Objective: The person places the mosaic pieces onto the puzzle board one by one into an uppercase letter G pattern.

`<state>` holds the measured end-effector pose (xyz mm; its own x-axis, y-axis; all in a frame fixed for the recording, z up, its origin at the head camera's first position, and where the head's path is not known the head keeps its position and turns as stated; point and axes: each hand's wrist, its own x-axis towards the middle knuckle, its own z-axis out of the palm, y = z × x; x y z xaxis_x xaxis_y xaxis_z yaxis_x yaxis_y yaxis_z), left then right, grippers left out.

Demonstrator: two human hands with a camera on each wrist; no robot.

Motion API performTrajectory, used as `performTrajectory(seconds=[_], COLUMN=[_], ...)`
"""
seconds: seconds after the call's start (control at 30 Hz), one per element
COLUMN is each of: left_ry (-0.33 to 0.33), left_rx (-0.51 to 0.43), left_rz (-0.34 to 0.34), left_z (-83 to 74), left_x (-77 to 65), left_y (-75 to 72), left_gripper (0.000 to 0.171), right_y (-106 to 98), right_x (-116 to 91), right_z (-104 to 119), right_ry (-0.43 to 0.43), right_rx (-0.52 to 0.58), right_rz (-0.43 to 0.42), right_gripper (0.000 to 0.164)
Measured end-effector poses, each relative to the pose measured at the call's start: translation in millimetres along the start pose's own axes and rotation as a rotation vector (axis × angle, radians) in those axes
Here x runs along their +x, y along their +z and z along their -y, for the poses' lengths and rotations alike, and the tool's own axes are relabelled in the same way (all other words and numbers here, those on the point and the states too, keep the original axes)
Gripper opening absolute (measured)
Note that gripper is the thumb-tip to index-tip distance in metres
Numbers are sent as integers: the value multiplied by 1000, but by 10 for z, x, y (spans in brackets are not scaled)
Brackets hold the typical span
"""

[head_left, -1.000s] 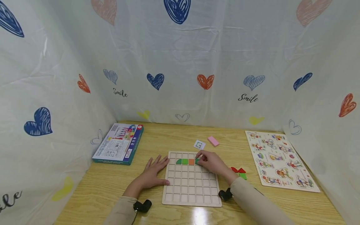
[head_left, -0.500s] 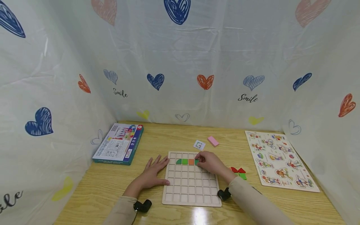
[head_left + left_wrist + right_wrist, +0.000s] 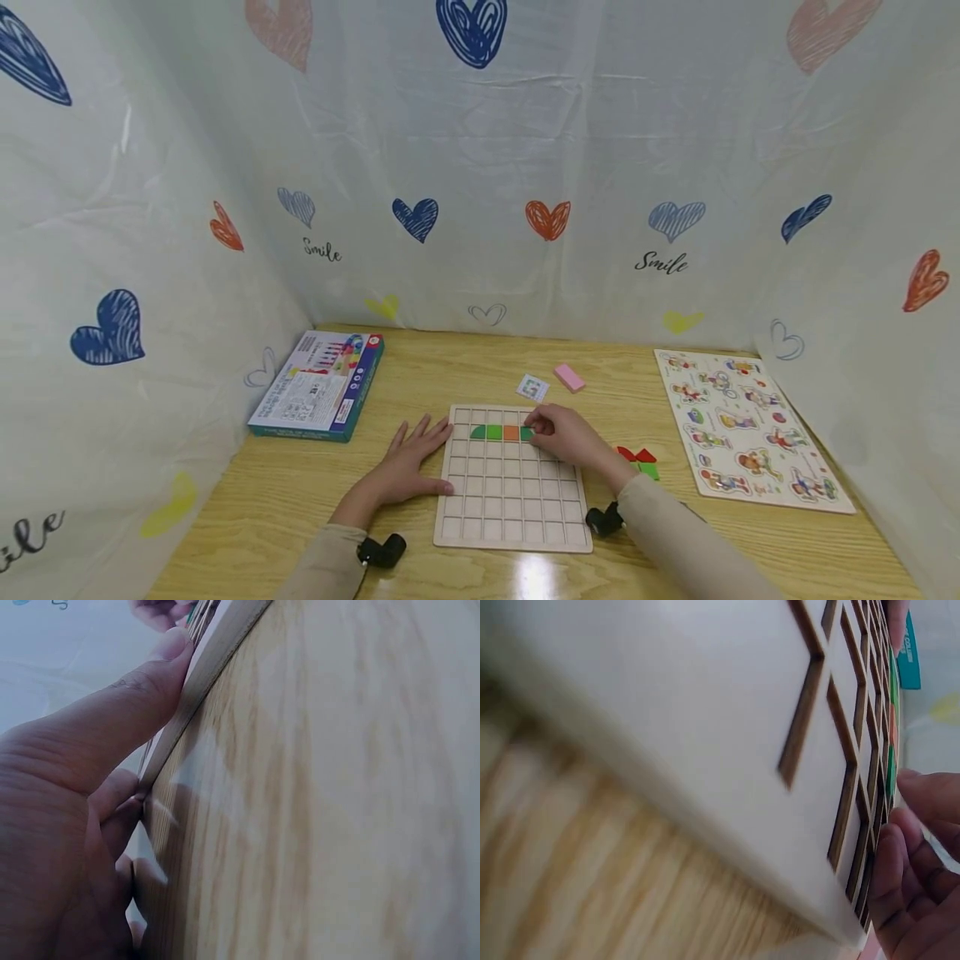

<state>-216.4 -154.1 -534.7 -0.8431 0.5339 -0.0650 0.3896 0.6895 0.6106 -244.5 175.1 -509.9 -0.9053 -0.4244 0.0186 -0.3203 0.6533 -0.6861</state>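
A pale wooden grid board (image 3: 512, 507) lies on the table. Along one of its upper rows sit a rounded dark green tile (image 3: 478, 432), a light green square tile (image 3: 494, 432), an orange square tile (image 3: 512, 433) and another dark green tile (image 3: 526, 434). My right hand (image 3: 564, 435) bends its fingers and thumb at this last tile, pinching its right side; the fingertips partly cover it. My left hand (image 3: 405, 468) lies with fingers spread at the board's left edge, thumb resting on the rim. In the left wrist view the thumb (image 3: 142, 694) presses on the board's edge (image 3: 202, 675).
Red and green tiles (image 3: 647, 471) lie right of the board, partly behind my right forearm. Beyond the board are a small patterned card (image 3: 533, 387) and a pink block (image 3: 570, 377). A box (image 3: 315, 387) stands left; a picture puzzle board (image 3: 750, 429) lies right.
My right hand shifts only slightly at the dark green tile, staying over the same cell. The left hand stays on the board's edge.
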Motion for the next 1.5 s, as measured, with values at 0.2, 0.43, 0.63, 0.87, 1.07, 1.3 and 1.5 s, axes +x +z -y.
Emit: performTrajectory(seconds=[0.2,0.43,0.63,0.87,1.07,1.3,1.5], left_ry=[3,3,-2,1,5,3,15], left_rx=[0,5,-5,-8,-2,2,8], left_rz=[-1,-4,-5,-3,-4,-2,-5], left_z=[-6,9,8,-2,14,33,30], left_x=[6,7,6,4,8,14,7], left_y=[7,10,13,11,17,30,25], left_gripper=[100,101,101,101,101,101,101], right_y=[-119,-316,-473,-530,-498,-463,-438], right_x=[-151,-407,-625,-839,-971,-1005,-983], right_z=[-119,-282,-430,-546,-517,-456,-470], right_ry=[-14,14,36,88,111,109,68], right_rx=[38,17,16,-25,-10,-79,-131], right_rz=[-2,-17,-53,-72,-57,-62,-64], right_gripper=[17,17,19,19,22,25,29])
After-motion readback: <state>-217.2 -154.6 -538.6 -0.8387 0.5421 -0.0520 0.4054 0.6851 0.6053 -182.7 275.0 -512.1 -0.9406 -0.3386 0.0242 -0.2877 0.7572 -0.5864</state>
